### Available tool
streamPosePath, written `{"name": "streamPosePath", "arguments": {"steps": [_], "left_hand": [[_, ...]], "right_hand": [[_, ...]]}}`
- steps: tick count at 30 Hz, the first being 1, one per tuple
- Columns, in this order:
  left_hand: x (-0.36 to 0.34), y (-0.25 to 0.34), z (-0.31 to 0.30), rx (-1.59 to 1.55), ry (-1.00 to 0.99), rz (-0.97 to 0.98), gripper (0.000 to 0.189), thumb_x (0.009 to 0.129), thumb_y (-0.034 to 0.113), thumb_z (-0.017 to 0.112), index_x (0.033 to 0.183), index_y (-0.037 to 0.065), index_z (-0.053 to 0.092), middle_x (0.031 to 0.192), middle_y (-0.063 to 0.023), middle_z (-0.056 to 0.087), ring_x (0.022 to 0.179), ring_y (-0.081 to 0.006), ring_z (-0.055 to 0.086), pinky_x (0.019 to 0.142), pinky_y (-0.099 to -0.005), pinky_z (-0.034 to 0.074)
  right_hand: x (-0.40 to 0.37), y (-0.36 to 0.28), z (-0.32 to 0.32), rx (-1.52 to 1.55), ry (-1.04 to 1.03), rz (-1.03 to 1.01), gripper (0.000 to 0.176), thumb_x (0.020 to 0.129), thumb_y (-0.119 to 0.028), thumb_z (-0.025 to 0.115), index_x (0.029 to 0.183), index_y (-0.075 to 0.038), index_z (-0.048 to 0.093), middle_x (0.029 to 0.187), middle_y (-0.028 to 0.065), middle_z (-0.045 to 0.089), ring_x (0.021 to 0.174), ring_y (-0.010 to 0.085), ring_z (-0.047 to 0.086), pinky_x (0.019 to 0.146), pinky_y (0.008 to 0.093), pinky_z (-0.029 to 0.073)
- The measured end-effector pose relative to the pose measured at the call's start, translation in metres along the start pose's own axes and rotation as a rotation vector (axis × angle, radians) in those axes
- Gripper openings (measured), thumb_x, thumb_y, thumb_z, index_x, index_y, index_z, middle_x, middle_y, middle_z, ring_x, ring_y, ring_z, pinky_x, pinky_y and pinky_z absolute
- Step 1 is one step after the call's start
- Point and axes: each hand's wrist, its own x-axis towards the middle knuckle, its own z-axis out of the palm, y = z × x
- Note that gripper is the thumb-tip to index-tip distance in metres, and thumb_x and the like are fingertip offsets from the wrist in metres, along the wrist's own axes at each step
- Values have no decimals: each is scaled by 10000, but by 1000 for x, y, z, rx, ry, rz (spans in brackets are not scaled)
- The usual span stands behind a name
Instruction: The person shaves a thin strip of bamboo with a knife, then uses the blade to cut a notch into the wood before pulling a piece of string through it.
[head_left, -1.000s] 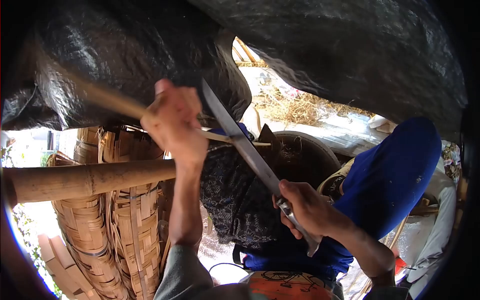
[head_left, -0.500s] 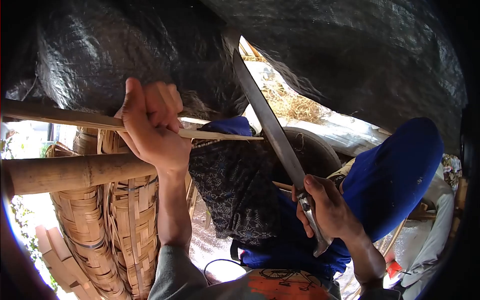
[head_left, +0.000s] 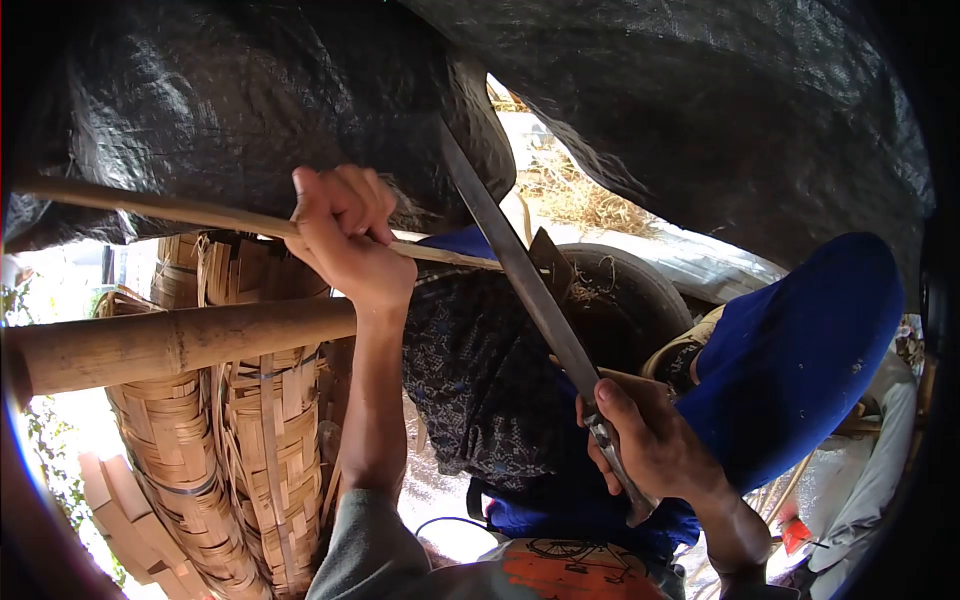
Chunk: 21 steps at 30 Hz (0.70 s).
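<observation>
Black sheeting (head_left: pixel 700 120) fills the top of my view, and its outer edges fade into the dark lens border, so I can't trace where it ends. The woven baskets (head_left: pixel 165 430) stand at lower left, partly covered by the thick bamboo pole (head_left: pixel 200 335), with their bottoms cut off by the frame. At right, a blue-clad leg (head_left: pixel 810 350) is bent at the knee, hiding whatever lies behind it. Dark patterned cloth (head_left: pixel 480 400) hangs in the middle, its folds nearly lost in shadow. Just right of centre I make out the curved rim of a round container (head_left: pixel 665 290); its inside is too dark for me to read.

The left hand (head_left: pixel 350 235) is left of centre, thumb up, its fingers curled closed on the wooden strip; the hand itself covers the actual grip. At lower right of centre, the right hand (head_left: pixel 650 435) has its fingers clamped around the handle of the long knife (head_left: pixel 515 260), covering part of it. The blade slants to upper left, and its tip is faint against the sheeting. The wooden strip (head_left: pixel 200 208) runs from upper left, blurred at that end, toward centre, where the blade crosses in front; I can't tell whether they touch.
</observation>
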Motion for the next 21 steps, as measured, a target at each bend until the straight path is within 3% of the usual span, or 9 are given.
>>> {"name": "streamPosePath", "arguments": {"steps": [5,7,11,14,16,17,19,20,21], "left_hand": [[4,-6,-2,-34,72,88,445,971,260,298,554,131,214,453,16,210,388,-72,162,399,-247,159],[4,-7,-2,-58,77,100,456,974,248,294,544,121,212,440,9,225,374,-71,167,385,-245,163],[-1,-6,-5,-82,45,77,435,967,274,306,559,151,217,480,23,213,406,-71,177,422,-241,166],[0,-7,-4,-103,9,75,436,965,276,306,556,152,216,482,26,209,406,-70,180,422,-242,166],[-1,-5,-2,-120,-24,79,437,963,276,307,555,152,215,481,28,203,405,-70,178,421,-242,164],[1,-8,-3,-129,-3,95,443,963,262,305,549,134,212,460,17,207,392,-72,172,409,-247,167],[1,-9,-2,-135,26,105,449,963,247,302,543,116,209,439,6,210,380,-74,165,397,-252,170],[5,-9,1,-108,49,81,451,959,241,312,539,116,206,436,7,208,381,-73,165,397,-253,170],[7,-9,2,-81,71,56,453,954,235,321,534,116,202,433,8,206,382,-72,165,398,-253,170]], "right_hand": [[3,-4,-6,3,-104,7,402,949,-386,388,860,-9,495,528,25,464,397,79,482,374,223,420],[5,-2,-7,-114,-131,-192,372,957,-343,384,817,-16,489,539,11,445,421,75,478,378,222,407],[0,-15,0,-24,-28,-156,449,939,-437,361,840,-18,488,526,23,461,394,74,463,355,219,387],[6,-19,0,83,-66,-135,332,967,-289,369,805,-20,479,544,11,432,431,86,462,403,224,393],[20,-5,2,-421,-61,-422,332,967,-287,368,813,-12,475,546,16,436,432,89,454,406,216,400],[18,-7,-3,-429,-53,-432,332,967,-287,368,813,-12,475,546,16,436,432,89,454,406,216,400],[10,-30,-6,-83,-137,47,350,968,-305,358,821,-5,463,550,32,441,407,92,448,392,214,402],[4,-34,-4,-91,-140,45,350,968,-305,358,821,-5,463,550,32,441,407,92,448,392,214,402],[-2,-36,-2,-134,-58,-99,368,969,-323,345,824,-5,459,542,35,437,393,93,451,378,217,401]]}}
